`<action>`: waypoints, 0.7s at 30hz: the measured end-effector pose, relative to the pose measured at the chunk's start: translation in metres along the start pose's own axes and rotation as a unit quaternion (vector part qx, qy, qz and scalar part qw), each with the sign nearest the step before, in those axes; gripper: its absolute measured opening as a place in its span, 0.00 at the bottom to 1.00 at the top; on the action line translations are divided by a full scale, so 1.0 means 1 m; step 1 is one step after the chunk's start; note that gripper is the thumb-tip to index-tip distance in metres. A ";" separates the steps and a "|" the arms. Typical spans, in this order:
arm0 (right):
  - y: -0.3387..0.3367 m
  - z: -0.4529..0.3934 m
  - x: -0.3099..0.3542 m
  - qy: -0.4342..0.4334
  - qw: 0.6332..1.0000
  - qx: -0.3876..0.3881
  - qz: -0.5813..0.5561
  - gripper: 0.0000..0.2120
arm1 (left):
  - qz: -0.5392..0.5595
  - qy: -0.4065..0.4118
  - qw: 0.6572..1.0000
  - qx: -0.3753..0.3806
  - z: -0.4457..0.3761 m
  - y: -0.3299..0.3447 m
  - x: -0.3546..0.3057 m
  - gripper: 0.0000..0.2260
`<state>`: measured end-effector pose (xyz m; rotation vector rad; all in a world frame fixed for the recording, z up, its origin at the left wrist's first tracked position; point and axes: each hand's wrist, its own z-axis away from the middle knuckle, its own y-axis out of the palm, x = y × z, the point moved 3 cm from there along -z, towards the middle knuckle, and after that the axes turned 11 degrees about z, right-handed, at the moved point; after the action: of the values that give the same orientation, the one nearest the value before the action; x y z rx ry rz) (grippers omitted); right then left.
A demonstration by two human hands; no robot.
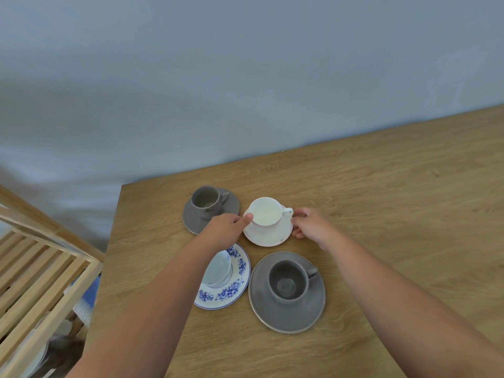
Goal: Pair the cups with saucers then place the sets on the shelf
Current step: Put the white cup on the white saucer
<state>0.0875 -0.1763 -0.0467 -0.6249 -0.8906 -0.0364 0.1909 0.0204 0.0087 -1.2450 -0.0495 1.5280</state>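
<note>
Since my left hand [225, 227] and right hand [308, 223] only loosely pinch the white porcelain saucer [268, 236], a tilted lift could slide off its white cup [266, 214].

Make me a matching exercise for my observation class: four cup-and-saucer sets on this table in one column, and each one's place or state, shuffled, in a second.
Column one:
1. white set
2. blue floral set
3. large grey set
4. small grey set

Column two:
A. nearest the table's far left corner
B. partly hidden under the left forearm
C. between the left hand and right hand, fingers at its edges
D. nearest the camera, untouched, handle pointing right

Pairs: 1-C, 2-B, 3-D, 4-A
</note>
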 end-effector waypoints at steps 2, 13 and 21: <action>0.007 0.001 0.004 0.013 1.000 0.001 0.001 0.17 | -0.024 -0.007 1.000 -0.003 -0.004 0.001 -0.002 0.21; 0.013 0.003 0.002 0.008 0.999 -0.027 0.023 0.15 | 0.060 -0.038 0.997 -0.017 -0.008 0.004 -0.008 0.26; -0.001 0.022 0.014 -0.021 0.999 -0.030 -0.005 0.14 | 0.083 -0.028 0.995 -0.052 0.001 0.000 -0.008 0.31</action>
<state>0.0804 -0.1621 -0.0259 -0.6799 -0.9363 -0.0590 0.1889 0.0147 0.0140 -1.3154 -0.0640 1.7222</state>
